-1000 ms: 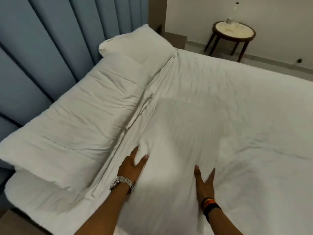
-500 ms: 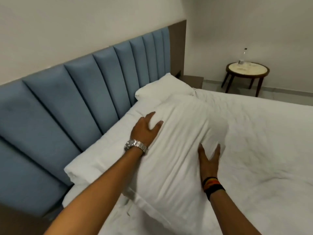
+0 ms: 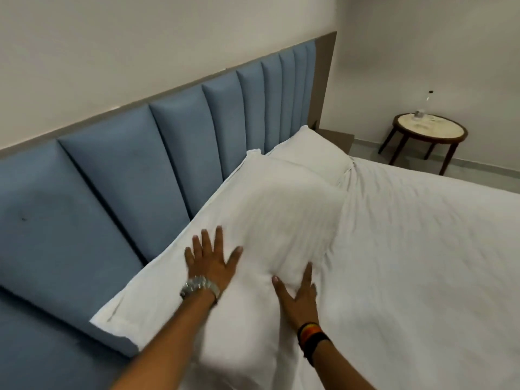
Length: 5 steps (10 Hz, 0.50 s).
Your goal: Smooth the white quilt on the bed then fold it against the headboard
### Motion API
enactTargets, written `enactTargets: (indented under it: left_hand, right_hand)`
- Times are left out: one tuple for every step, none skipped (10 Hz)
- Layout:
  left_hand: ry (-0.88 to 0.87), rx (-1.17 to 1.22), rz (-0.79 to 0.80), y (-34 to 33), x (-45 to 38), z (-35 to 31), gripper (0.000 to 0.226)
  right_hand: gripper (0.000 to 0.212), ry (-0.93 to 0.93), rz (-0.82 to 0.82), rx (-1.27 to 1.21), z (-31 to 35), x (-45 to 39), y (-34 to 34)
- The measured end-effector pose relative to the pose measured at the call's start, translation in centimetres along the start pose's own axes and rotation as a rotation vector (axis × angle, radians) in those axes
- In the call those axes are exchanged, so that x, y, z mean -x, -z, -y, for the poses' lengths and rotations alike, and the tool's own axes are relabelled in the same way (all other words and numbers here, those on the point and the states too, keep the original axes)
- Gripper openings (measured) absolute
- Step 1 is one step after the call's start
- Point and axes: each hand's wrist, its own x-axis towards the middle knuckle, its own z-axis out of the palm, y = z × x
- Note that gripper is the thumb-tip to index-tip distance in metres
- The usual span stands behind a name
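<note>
Fingers [image 3: 216,237] spread wide on the left hand [image 3: 209,263], flat and open, pressing down on the white quilt [image 3: 281,220], and the right hand [image 3: 298,294] is splayed open too, palm down, gripping nothing, its fingertips pushed into a soft ridge of cloth. Big picture first: the bed [image 3: 422,263] fills the right and lower part of the view under a lightly creased white sheet, and the blue padded headboard [image 3: 126,178] runs along its left edge, panel after panel, up toward the far corner. The quilt lies bunched and folded in a long bulky roll along that headboard edge of the bed, its near end hanging just past the near left corner, its far end touching a white pillow [image 3: 309,153] that sits in the far corner against the headboard. Left hand on the headboard side of the roll, right hand on the mattress side, the puffed-up fold between them. Beyond the far edge of the bed, a small round table [image 3: 430,130] with dark legs stands by the wall, a slim clear bottle [image 3: 422,111] on top, too small to read. Down at the wrists: a silver watch [image 3: 199,287] on the left, dark and orange bands [image 3: 312,334] on the right.
</note>
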Motion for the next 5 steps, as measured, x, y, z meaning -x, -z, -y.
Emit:
enactTargets:
  left_hand:
    - [-0.016, 0.005, -0.11, -3.7, -0.7, 1.5, 0.087]
    - [-0.011, -0.03, -0.08, -4.4, -2.1, 1.7, 0.087]
    - [-0.012, -0.029, -0.083, -3.8, -2.0, 1.1, 0.09]
    - [0.003, -0.002, -0.039, -1.3, -0.4, -0.6, 0.089]
    - [-0.126, 0.111, -0.085, 2.5, 0.7, -5.9, 0.082]
  right_hand:
    - [0.098, 0.193, -0.152, 0.303, -1.1, -1.2, -2.0]
    - [0.086, 0.187, -0.059, 0.481, -0.9, -2.9, -2.0]
    - [0.086, 0.146, 0.034, 0.489, 0.3, -2.9, -0.9]
    - [0.082, 0.172, 0.047, 0.415, 1.1, 0.7, 2.4]
    - [0.047, 0.178, -0.019, 0.297, -3.8, 8.0, 6.2]
